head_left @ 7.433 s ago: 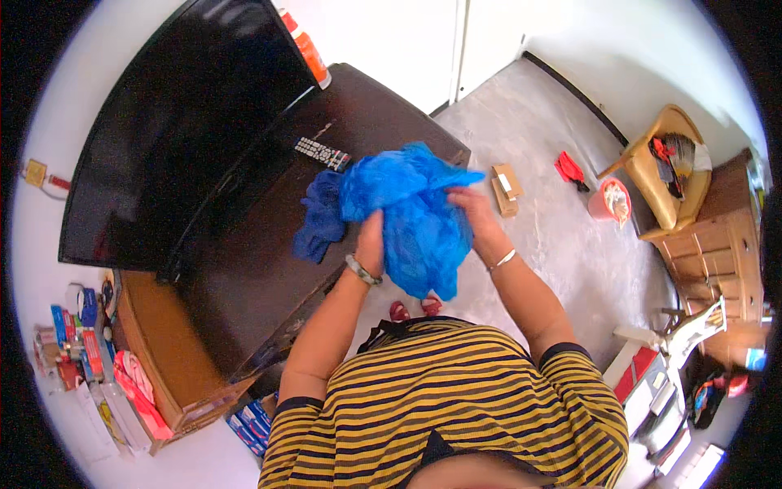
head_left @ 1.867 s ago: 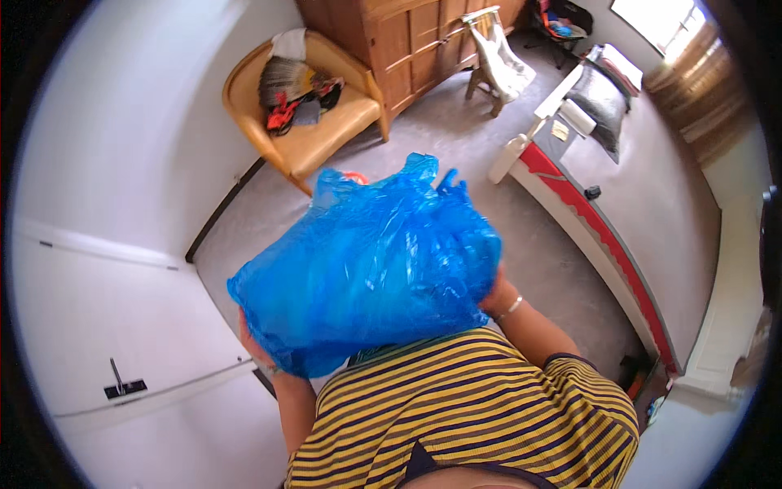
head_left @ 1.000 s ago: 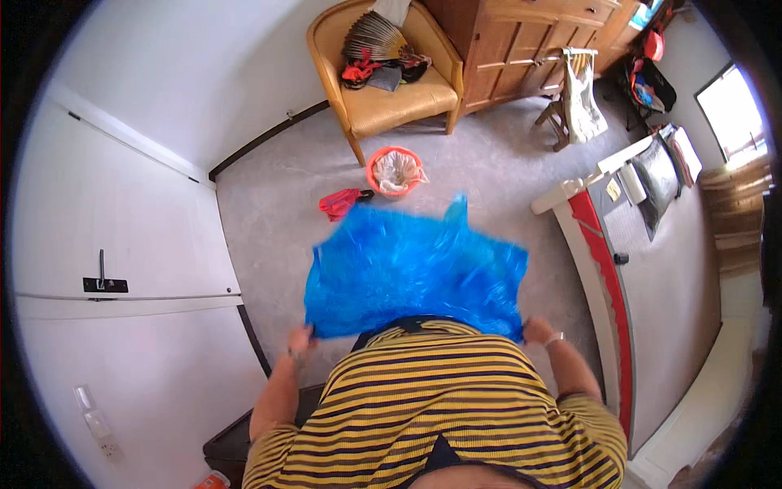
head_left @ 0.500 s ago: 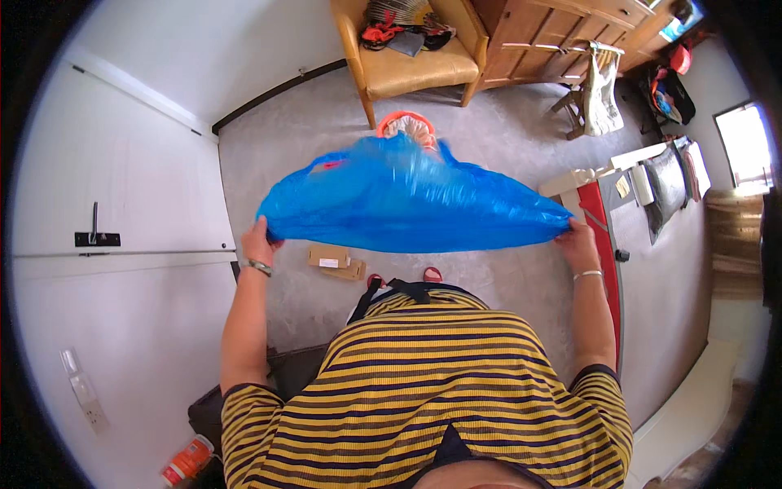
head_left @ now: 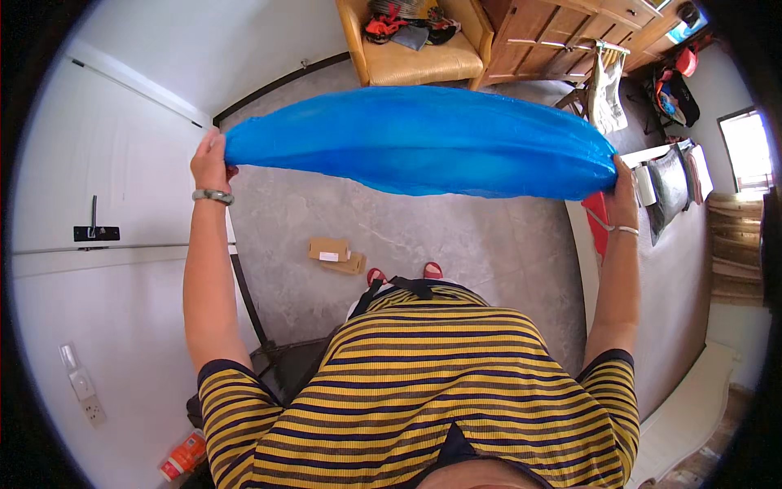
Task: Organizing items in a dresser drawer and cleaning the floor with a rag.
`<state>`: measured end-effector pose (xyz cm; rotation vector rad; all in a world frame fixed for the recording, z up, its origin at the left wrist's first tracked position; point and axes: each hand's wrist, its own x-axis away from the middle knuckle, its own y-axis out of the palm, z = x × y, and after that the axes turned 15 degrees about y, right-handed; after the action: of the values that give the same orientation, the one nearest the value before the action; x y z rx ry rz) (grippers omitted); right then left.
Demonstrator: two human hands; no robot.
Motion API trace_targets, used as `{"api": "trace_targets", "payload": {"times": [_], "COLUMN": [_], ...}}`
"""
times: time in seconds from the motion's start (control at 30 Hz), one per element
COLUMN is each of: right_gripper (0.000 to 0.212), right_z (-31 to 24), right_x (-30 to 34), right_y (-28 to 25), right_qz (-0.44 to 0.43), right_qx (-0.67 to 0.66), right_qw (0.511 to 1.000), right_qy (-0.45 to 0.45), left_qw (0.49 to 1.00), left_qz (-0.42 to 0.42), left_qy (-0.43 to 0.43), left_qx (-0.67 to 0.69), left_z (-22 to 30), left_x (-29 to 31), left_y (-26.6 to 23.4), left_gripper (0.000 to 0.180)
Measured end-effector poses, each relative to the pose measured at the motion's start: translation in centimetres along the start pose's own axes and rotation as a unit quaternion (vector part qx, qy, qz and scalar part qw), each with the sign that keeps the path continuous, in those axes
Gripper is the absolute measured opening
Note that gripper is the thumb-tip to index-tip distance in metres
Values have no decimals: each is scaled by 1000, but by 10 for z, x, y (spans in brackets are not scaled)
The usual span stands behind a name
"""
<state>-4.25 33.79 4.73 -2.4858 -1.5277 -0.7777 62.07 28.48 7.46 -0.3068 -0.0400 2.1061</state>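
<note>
A blue plastic bag [head_left: 415,143] is stretched wide between my two hands, out in front of me above the floor. My left hand [head_left: 213,163], with a bangle at its wrist, grips the bag's left end. At the opposite end my right hand [head_left: 623,191] is closed on the bag's right corner, its fingers partly hidden behind the plastic. The bag billows into a long, rounded shape and covers part of the floor behind it.
Two flat cardboard boxes [head_left: 332,251] lie on the grey floor [head_left: 456,236] near my feet. A tan armchair [head_left: 419,61] with things on its seat stands ahead, beside a wooden cabinet [head_left: 546,41]. A bed [head_left: 664,277] is at the right, a white door [head_left: 122,179] at the left.
Both hands have moved up, farther out and wider apart, pulling the blue bag taut and higher. The orange-rimmed basket seen behind it before is now hidden.
</note>
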Motion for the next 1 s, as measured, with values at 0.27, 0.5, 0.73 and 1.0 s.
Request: {"api": "trace_targets", "payload": {"times": [0.27,0.5,0.73,1.0], "right_gripper": [43,21,38,36], "right_z": [131,237,277,349], "right_x": [66,169,229,223], "right_y": [-77,-110,-94,-110], "right_qz": [-2,21,-84,-134], "right_qx": [335,461,427,435], "right_qw": [940,829,843,827], "right_qy": [-61,317,315,331], "left_qw": [911,737,626,688], "left_qz": [-274,-635,-739,-689], "left_qy": [-245,-129,186,96], "left_qx": [-188,-195,-167,-207], "left_z": [-96,-234,-265,-224], "left_x": [115,294,379,343], "left_y": [-74,-190,-186,-141], "left_gripper": [27,25,28,25]}}
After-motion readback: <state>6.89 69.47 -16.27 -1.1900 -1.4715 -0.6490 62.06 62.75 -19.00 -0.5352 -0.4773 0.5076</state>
